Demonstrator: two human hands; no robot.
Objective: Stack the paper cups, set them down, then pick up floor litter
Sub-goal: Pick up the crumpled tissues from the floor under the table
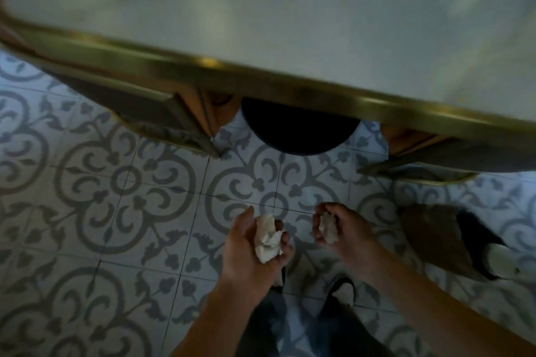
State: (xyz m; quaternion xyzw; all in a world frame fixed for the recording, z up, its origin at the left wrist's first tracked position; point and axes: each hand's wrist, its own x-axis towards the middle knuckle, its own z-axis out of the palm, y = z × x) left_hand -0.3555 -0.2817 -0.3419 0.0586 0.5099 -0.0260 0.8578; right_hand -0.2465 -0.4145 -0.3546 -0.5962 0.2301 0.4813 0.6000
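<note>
My left hand [249, 246] is held palm-up above the patterned floor, its fingers curled around a crumpled white paper wad [268, 238]. To its right, my right hand [339, 229] cups a smaller crumpled paper scrap [327, 227] in bent fingers. The two hands are a short gap apart, in front of my legs and shoes [342, 290]. No paper cups are visible in this blurred view.
A pale table top with a brass rim [261, 78] spans the upper frame, with its dark round base [298, 130] beneath. Chair legs [185, 136] stand left and right. Another person's foot in a dark shoe [464, 243] rests at right on the tiled floor [116, 197].
</note>
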